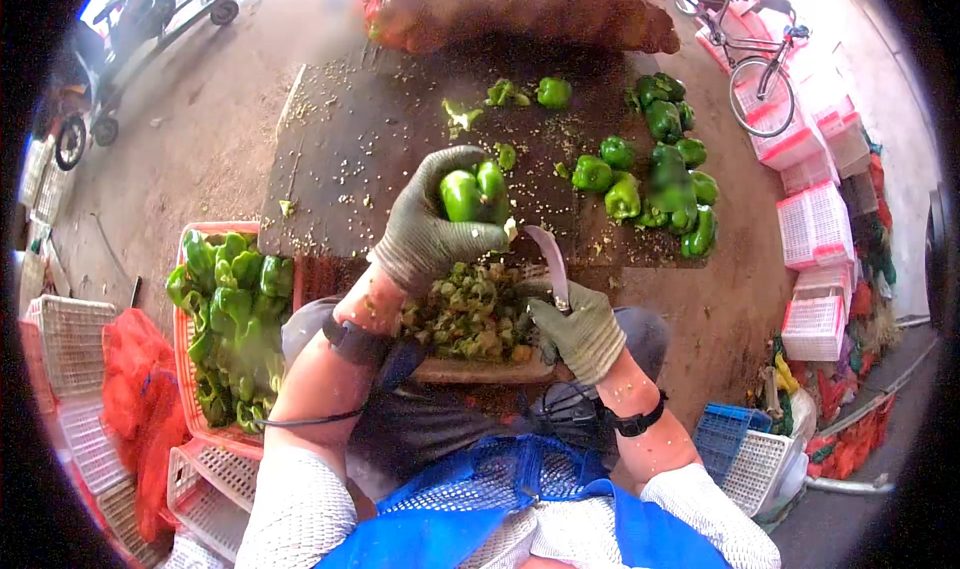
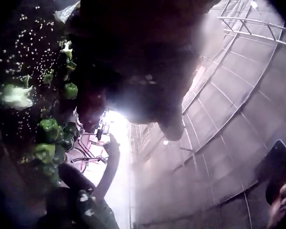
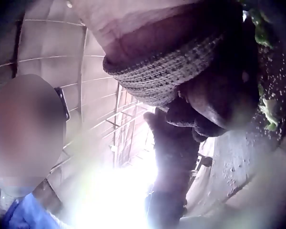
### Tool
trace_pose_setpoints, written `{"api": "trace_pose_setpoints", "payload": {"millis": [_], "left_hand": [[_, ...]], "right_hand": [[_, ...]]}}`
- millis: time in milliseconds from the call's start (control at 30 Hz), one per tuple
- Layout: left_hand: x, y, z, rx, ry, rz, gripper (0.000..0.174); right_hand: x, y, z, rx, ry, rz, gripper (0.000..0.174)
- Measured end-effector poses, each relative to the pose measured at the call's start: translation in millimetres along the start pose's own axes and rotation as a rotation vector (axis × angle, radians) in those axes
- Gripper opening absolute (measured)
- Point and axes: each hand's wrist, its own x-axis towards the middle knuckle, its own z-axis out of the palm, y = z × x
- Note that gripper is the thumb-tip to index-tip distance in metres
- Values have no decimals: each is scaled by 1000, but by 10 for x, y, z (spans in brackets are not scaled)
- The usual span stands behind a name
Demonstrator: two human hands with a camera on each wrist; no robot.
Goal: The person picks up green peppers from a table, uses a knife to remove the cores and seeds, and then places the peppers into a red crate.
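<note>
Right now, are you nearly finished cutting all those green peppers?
About midway, it seems. Done: the orange crate holds many peppers, and cut scraps lie in the lap tray. In hand: the left hand grips a pepper, the right hand a knife. Left: a pile waits on the board.

Bright daylight, fisheye edges; wrist views backlit, blurred.

Sunlit concrete floor [image 1: 200, 139], stacked pink crates [image 1: 815, 224], a parked bicycle [image 1: 742, 41]
</note>
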Motion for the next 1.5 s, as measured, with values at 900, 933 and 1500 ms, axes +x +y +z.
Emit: {"api": "trace_pose_setpoints", "payload": {"millis": [900, 933, 1500], "left_hand": [[-328, -237, 143, 208, 47, -350, 75], [-339, -260, 137, 286, 49, -321, 76], [-653, 235, 415, -18, -82, -455, 81]], "right_hand": [[129, -89, 346, -507, 222, -225, 12], [121, -89, 340, -507, 221, -225, 12], [315, 548, 22, -596, 188, -39, 15]]}}
